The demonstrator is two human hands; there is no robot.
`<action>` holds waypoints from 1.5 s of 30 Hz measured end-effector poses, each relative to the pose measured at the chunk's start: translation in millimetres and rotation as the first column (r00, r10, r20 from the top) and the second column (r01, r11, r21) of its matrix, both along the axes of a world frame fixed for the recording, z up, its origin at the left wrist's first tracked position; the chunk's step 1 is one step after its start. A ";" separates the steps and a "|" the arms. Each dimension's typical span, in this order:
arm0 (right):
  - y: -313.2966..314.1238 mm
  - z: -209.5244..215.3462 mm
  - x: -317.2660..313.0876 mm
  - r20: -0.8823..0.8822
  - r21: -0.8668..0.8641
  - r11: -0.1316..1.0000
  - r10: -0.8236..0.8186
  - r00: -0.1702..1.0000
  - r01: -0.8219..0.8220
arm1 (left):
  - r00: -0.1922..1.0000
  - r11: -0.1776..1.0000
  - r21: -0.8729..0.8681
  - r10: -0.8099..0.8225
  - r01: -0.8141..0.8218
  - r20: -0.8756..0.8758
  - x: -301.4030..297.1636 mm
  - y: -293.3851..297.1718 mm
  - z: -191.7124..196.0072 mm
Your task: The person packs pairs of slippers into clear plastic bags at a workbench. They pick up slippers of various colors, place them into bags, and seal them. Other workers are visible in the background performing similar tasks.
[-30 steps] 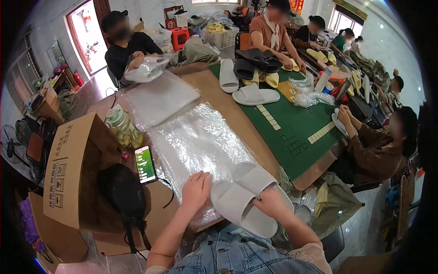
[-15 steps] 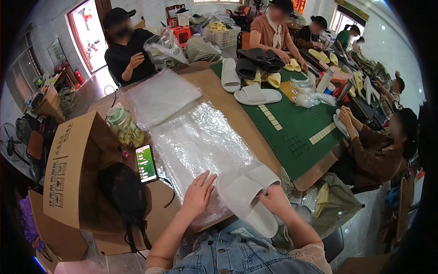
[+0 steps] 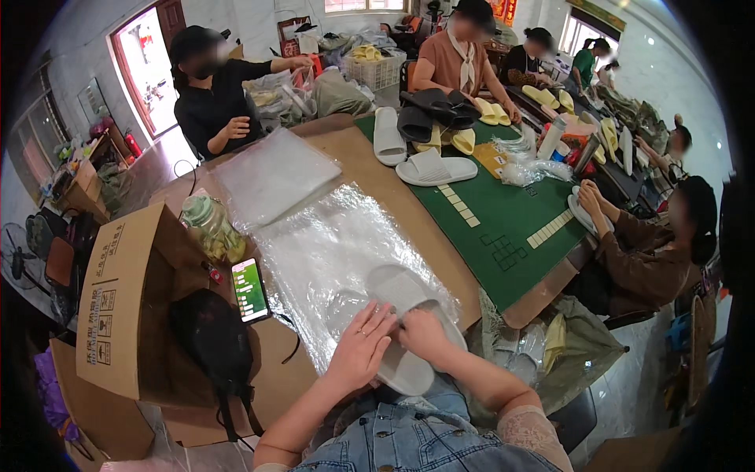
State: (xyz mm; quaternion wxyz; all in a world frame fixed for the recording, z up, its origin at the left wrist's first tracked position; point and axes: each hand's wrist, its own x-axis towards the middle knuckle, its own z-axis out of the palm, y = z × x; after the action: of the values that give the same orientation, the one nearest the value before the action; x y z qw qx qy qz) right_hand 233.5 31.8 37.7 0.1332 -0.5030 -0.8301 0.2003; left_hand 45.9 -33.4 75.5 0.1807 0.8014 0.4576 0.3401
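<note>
Brown tabletop | right hand — fist-like, gripping pale slippers | left hand — nearly flat, over them

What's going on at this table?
A person has both hands on a pair of pale slippers over clear plastic sheeting. The right hand grips near a strap; the left hand rests over them, fingers extended. Whether the slippers are inside the plastic, I can't tell. At right, a co-worker holds another pale slipper. A phone lies left of the sheeting.
</note>
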 end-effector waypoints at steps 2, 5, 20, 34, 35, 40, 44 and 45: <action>16.5 -19.1 -12.9 -0.083 0.078 0.997 0.033 0.996 -0.026 | 1.000 0.999 0.036 0.004 -0.004 0.002 0.5 -3.2 12.4; 43.3 -22.7 -44.3 -0.168 0.099 0.995 0.020 0.986 -0.004 | 0.990 0.997 -0.031 -0.062 0.066 0.124 -4.0 -7.9 19.3; 83.0 -32.6 -79.7 -0.164 0.130 0.989 -0.056 0.985 0.077 | 1.000 0.985 -0.174 -0.010 0.010 -0.001 -37.6 8.2 6.7; 51.9 -61.6 -62.5 -0.490 0.146 0.958 -0.146 0.859 0.246 | 0.951 0.945 0.111 0.308 -0.308 0.023 -62.0 55.2 -70.0; 65.3 -114.8 -50.7 -0.500 0.368 0.900 -0.023 0.866 0.236 | 0.956 0.948 0.121 0.293 -0.295 0.032 -59.4 56.6 -65.8; 54.7 -73.3 -60.4 -0.457 0.315 0.939 0.021 0.889 0.140 | 0.947 0.938 0.130 0.321 -0.321 0.021 -64.7 50.6 -63.7; 58.1 -97.0 -57.0 -0.554 0.360 0.906 0.015 0.833 0.223 | 0.959 0.949 0.137 0.284 -0.284 0.023 -60.6 55.9 -63.2; 60.0 -108.7 -58.8 -0.545 0.428 0.872 0.040 0.837 0.238 | 0.959 0.949 0.136 0.283 -0.283 0.021 -61.8 55.9 -64.2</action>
State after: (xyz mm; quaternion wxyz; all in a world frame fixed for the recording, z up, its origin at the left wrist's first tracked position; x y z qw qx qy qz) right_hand 174.7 91.8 -71.0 0.4911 -0.4211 -0.7540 0.1139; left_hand -15.9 22.6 11.3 0.0747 0.7379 0.5431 0.3937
